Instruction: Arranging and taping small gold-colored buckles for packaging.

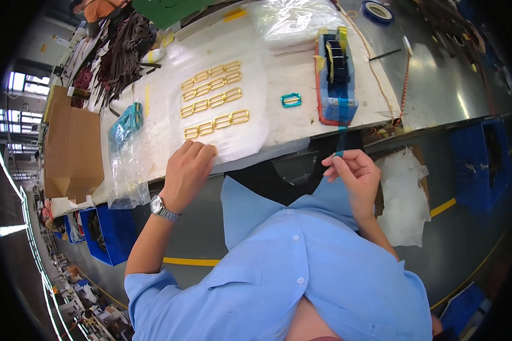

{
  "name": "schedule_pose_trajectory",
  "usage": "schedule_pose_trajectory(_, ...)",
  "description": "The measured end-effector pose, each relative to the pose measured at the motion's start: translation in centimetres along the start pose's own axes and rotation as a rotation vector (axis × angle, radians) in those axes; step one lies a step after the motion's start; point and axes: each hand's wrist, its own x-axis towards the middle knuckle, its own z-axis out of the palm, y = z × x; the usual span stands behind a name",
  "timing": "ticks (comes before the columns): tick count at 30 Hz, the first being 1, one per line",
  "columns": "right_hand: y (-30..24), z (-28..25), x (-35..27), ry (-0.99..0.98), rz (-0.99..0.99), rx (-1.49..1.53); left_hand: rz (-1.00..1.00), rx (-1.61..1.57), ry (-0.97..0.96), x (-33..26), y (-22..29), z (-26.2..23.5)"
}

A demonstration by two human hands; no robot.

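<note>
My right hand (355, 173) pinches the end of a strip of blue tape (341, 141), which stretches down from the tape dispenser (337, 79) past the table's front edge. At the near end of a white sheet (242, 133), my left hand (189, 170) has its fingers curled; a small gold-coloured bit shows at the fingertips, too hidden to name. Beyond that hand, gold slide buckles (217, 123) lie in several rows on the sheet. One buckle wrapped in blue tape (290, 100) rests on the table between the sheet and the dispenser.
To the left are a bundle of blue-wrapped pieces (126, 122), a clear plastic bag (128, 182) and a cardboard box (74, 145). Dark straps (122, 54) heap up at the far left. Clear plastic (296, 23) and a tape roll (378, 12) lie at the back. A person (99, 8) is beyond.
</note>
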Motion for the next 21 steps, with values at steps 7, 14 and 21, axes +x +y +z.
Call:
schedule_pose_trajectory(7, -0.1, -0.7, 0.3, -0.045, 0.057, 0.093, -0.096, -0.052, -0.032, 0.1, 0.0, 0.4)
schedule_pose_trajectory(14, 0.0, -0.7, 0.2, -0.053, 0.057, 0.140, -0.538, -1.180, -0.041, 3.7, 1.8, -3.6)
schedule_pose_trajectory(21, -0.1, 0.1, 0.0, -0.033, 0.085, 0.163, -0.416, -1.725, -0.201, 9.7, 12.9, 0.0)
